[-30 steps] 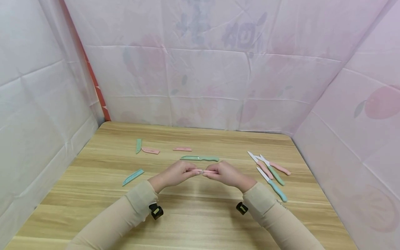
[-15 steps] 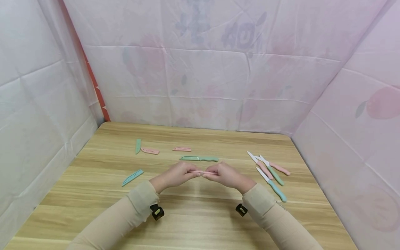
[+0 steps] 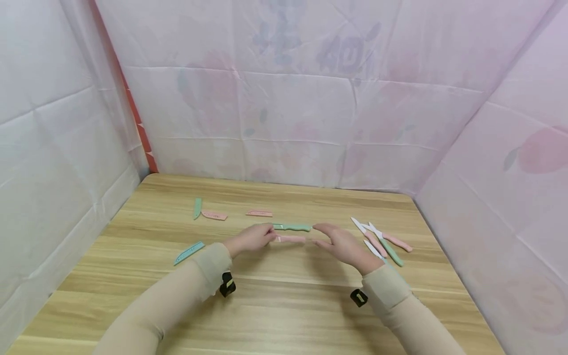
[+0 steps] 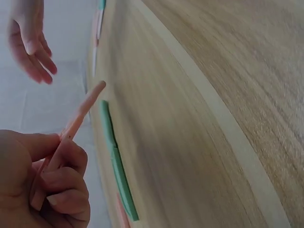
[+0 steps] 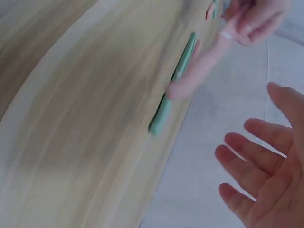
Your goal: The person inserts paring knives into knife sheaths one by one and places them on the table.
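My left hand (image 3: 255,236) grips a pink paring knife (image 3: 291,239) by its sheathed end, with the handle pointing right. In the left wrist view, thumb and curled fingers wrap the pink sheath (image 4: 52,159), which they largely cover. To the right of the handle end, my right hand (image 3: 346,245) is apart from the knife, fingers spread and holding nothing. Just beyond the pink knife lies a green paring knife (image 3: 297,227) in its green sheath, flat on the table; the left hand hides part of that sheath in the head view.
Loose sheaths lie to the left: blue (image 3: 189,252), green (image 3: 197,208), pink (image 3: 215,215) and another pink one (image 3: 259,213). Several bare knives sit at the right, including a green one (image 3: 392,252); the right sleeve partly covers a blue knife (image 3: 374,249). Cloth walls (image 3: 293,108) surround the wooden table (image 3: 284,310).
Both hands pinched the pink knife together before. Now the right hand has let go and moved right, fingers opened, while the left keeps the knife, its handle now exposed.
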